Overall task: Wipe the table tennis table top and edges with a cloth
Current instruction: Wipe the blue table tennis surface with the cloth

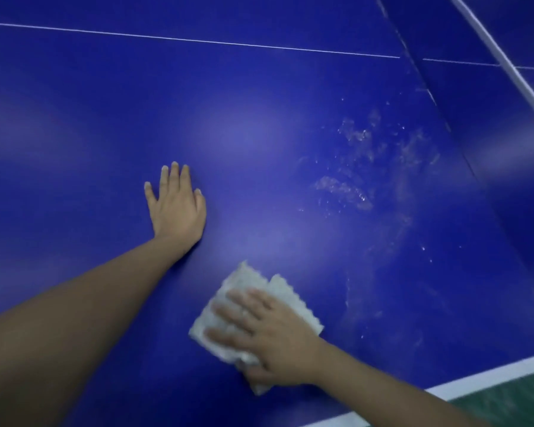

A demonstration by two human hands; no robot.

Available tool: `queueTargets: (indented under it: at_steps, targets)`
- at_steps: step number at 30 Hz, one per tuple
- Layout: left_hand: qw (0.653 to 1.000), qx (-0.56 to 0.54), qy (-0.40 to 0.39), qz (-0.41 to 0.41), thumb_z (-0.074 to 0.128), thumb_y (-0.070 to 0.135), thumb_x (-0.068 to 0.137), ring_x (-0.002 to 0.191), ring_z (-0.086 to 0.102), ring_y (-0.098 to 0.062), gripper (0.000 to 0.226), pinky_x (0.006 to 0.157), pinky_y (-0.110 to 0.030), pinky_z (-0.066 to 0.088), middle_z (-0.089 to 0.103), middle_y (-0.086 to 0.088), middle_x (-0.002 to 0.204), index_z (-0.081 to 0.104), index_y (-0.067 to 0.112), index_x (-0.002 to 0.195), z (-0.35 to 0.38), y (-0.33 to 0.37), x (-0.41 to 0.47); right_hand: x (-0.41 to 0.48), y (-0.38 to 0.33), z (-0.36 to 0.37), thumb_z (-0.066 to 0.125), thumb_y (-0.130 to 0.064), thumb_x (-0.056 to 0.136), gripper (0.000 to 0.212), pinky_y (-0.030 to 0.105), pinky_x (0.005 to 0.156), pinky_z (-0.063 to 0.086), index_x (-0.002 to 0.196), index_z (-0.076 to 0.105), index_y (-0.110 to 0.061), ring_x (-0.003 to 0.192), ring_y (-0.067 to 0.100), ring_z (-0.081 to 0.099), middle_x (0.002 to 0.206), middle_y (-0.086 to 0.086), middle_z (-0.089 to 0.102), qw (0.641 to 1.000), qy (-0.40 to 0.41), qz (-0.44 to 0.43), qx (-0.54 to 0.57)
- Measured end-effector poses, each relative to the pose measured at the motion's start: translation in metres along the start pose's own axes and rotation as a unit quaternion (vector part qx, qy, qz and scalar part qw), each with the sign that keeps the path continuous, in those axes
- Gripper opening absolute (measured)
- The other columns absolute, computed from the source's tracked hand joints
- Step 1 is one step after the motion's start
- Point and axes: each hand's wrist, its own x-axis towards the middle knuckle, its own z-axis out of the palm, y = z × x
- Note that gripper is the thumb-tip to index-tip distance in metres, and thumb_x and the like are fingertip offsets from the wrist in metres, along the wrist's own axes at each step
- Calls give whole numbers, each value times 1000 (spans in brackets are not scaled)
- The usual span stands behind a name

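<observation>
The blue table tennis table top [259,103] fills almost the whole view. My right hand [269,337] lies flat on a folded white cloth [278,291] and presses it onto the table near the front edge. My left hand [174,204] rests palm down on the bare blue surface, fingers apart, holding nothing. Whitish wet smears [358,167] show on the surface to the right of both hands.
A thin white centre line [198,41] crosses the table at the top. The white edge line [475,379] runs along the lower right, with green floor [512,405] beyond it. The net [490,134], with its white top band, stands at the right.
</observation>
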Motion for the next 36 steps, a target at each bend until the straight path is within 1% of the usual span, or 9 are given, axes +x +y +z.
queueTargets:
  at_steps: [3,6,9,13,18,21,27,32,36]
  targets:
    - [1000,9,4,-23,27,27,98,145,4,-21,54,114,-51,0,13,-7,157,16,9,148,5,10,20,1,29,3,52,-46,86,64,38,116,7,145,34,-31,143,25,20,155,2,25,995,-25,-92,9]
    - [999,43,11,-23,24,29,98,145,4,-23,55,113,-52,2,12,-7,157,14,11,148,8,15,24,24,108,-9,66,-38,80,64,42,112,21,139,45,-22,135,31,38,146,8,41,1000,12,-16,-4]
    - [998,52,13,-30,23,30,97,145,4,-21,55,114,-51,3,12,-6,157,14,12,149,9,15,22,46,214,-25,36,-38,93,57,42,116,16,146,33,-20,140,31,29,151,7,32,977,41,207,-11]
    - [997,67,11,-34,24,30,97,145,5,-21,55,114,-51,5,15,-6,156,16,12,148,7,16,24,70,271,-32,26,-39,97,56,41,116,5,150,15,-27,146,27,5,159,6,11,832,85,539,97]
    - [997,64,14,-40,29,27,97,144,9,-21,54,113,-50,7,19,-7,155,20,11,148,7,18,23,113,183,-27,18,-45,83,68,44,109,24,145,35,-23,136,34,33,149,12,36,966,90,240,22]
    - [997,59,22,-42,26,27,99,144,13,-22,51,113,-51,9,23,-8,154,26,9,146,6,19,23,117,191,-25,36,-43,93,54,42,113,10,145,32,-30,143,26,21,154,3,28,992,51,100,65]
    - [997,63,20,-49,16,36,90,144,11,-17,63,114,-46,5,22,-6,154,27,11,146,5,21,23,120,384,-43,39,-42,94,64,38,114,16,150,18,-21,141,26,20,156,8,21,949,57,309,-14]
    - [996,75,19,-53,8,41,88,143,13,-17,68,113,-47,8,25,-7,153,28,11,146,6,21,25,92,463,-48,31,-44,91,59,48,110,21,145,29,-20,138,34,24,151,14,27,747,123,649,77]
    - [995,81,20,-52,13,38,89,142,19,-19,65,111,-50,13,31,-9,150,32,10,144,8,19,26,166,404,-55,50,-55,76,74,45,101,30,138,34,-18,126,35,36,139,15,40,872,86,482,-3]
